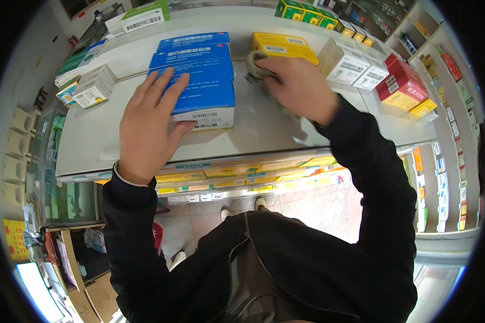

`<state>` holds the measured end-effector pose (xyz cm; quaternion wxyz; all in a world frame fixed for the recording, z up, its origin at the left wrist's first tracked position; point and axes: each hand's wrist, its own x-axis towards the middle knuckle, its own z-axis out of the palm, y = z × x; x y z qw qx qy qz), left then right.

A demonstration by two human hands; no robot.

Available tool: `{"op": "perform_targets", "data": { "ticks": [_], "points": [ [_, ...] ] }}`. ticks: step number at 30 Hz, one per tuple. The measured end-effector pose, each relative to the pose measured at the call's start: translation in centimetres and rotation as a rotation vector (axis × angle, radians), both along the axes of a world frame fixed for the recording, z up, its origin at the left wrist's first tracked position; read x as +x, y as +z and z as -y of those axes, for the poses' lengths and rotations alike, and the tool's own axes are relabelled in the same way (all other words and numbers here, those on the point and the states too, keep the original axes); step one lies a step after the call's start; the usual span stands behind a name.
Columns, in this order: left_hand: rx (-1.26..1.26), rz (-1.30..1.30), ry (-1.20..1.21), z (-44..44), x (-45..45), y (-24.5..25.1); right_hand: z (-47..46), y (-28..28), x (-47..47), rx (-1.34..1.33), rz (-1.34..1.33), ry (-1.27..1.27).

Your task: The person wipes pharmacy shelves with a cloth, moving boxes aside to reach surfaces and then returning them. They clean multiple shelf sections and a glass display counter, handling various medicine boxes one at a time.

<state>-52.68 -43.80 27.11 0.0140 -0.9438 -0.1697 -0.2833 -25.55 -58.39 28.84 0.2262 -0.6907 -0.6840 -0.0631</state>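
My left hand (148,123) rests with spread fingers on a group of blue-and-white cardboard boxes (206,87), its thumb at their near white side. A crumpled grey-green cloth (256,66) is bunched in my right hand (303,87), its fingers closed around it. That hand is over the pale counter top (262,133), just right of the blue boxes. Directly beyond the cloth are yellow cartons (285,44) with white barcode labels. Part of the cloth is hidden under my right hand.
To the right stand white cartons (345,62) and red-and-yellow boxes (402,87). Small white boxes (93,87) sit at the left. Green boxes (303,12) line the far ledge. The counter's front edge (242,155) runs above stocked shelves. Wall shelves (448,121) hold packages at right.
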Motion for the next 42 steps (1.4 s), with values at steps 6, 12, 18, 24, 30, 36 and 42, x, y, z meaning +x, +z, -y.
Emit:
{"op": "perform_targets", "data": {
  "ticks": [6, 12, 18, 24, 30, 36, 42],
  "points": [
    [0.021, 0.011, 0.003, -0.1, 0.3, -0.3, -1.1, -4.9, -2.2, -0.080, 0.287, 0.141],
    [0.001, 0.011, 0.023, 0.0, 0.4, -0.3, 6.1, -1.3, -5.7, -0.302, -0.002, 0.434],
    [-0.012, -0.003, -0.010, 0.1, 0.5, 0.3, 5.3, -3.8, -6.2, -0.104, -0.157, 0.525],
    [-0.021, -0.011, 0.016, 0.0, 0.4, -0.1, 10.1, -0.5, 1.4, -0.360, 0.073, 0.116],
    [-0.028, -0.028, 0.022, 0.3, 0.4, 0.4, 2.1, 0.9, -2.8, 0.075, -0.096, 0.027],
    [-0.071, -0.019, 0.018, 0.5, 0.5, 0.4, 2.2, -0.4, -2.7, -0.322, -0.008, 0.169],
    [-0.071, -0.044, 0.018, 0.5, 0.5, 0.5, -4.0, -2.8, -2.2, -0.343, 0.486, 0.093]
  ]
}}
